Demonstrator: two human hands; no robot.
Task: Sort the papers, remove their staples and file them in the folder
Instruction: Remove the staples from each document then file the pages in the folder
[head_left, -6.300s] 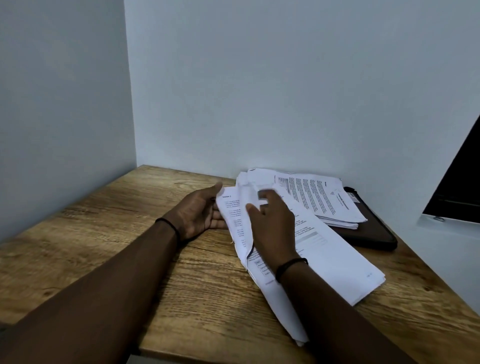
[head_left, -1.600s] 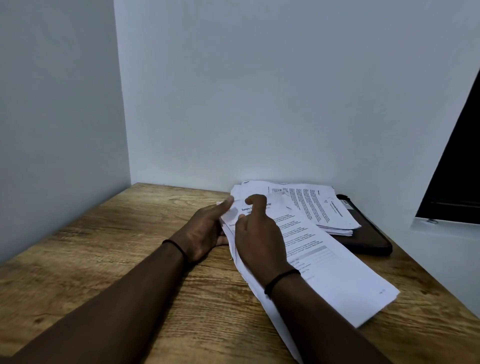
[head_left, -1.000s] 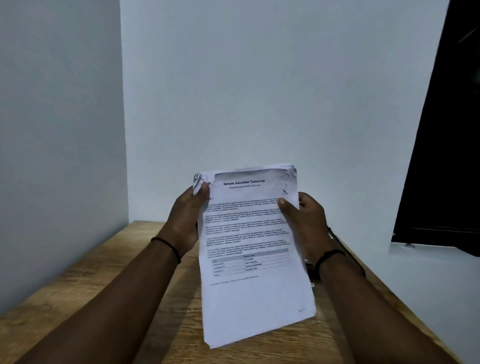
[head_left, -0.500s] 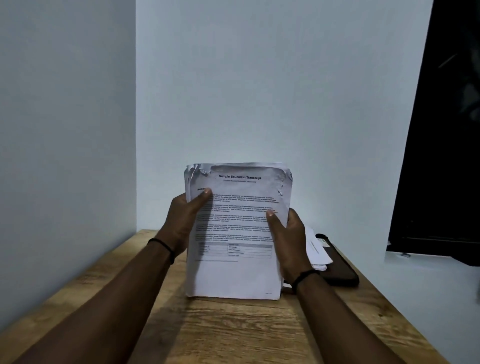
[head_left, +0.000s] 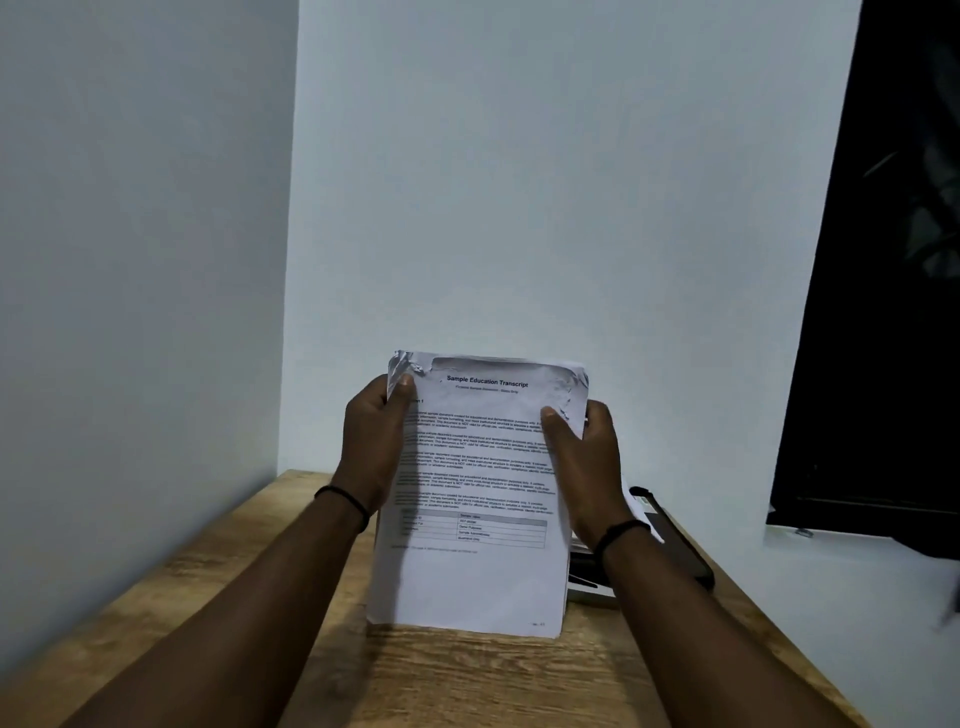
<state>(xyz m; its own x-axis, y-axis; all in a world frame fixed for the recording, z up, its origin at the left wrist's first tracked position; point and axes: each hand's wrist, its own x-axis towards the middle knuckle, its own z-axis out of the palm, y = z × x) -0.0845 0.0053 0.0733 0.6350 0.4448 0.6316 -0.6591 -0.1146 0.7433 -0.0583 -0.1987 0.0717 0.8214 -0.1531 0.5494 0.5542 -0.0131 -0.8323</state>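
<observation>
The head view shows the left hand (head_left: 371, 447) and right hand (head_left: 582, 462) gripping the paper stack (head_left: 475, 499) upright on the table (head_left: 467, 680), squared, while filing in the folder (head_left: 680, 545) seems not yet done.

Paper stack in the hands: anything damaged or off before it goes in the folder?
Yes. The paper stack, held upright by the left hand and right hand, has crumpled, torn-looking top corners, left and right. The rest of the front sheet looks flat. Whether staples remain there cannot be seen.
</observation>
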